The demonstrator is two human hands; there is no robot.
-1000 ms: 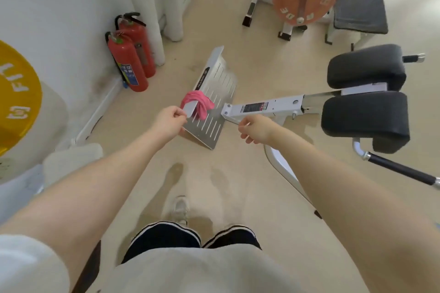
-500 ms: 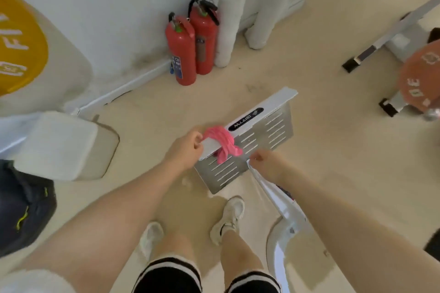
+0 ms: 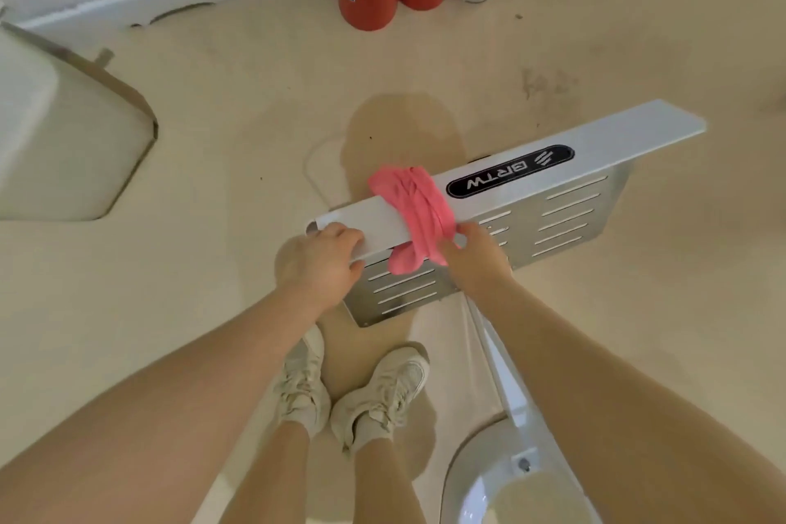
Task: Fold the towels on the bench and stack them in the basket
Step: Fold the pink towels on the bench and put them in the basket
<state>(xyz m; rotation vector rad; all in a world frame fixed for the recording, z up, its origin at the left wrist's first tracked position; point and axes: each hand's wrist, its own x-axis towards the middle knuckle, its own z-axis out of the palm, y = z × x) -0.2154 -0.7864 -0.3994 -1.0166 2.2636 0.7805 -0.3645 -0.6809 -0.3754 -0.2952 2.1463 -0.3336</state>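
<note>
Both hands are busy: my left hand has its grip around the white bar's end, my right hand pinches the pink towel wrapped around it, mid-frame.

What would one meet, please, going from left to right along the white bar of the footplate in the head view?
Left hand gripping the bar's end → bare stretch of white bar → pink towel wrapped round it, with the right hand at its lower edge → black logo label → the bar's far end.
</note>
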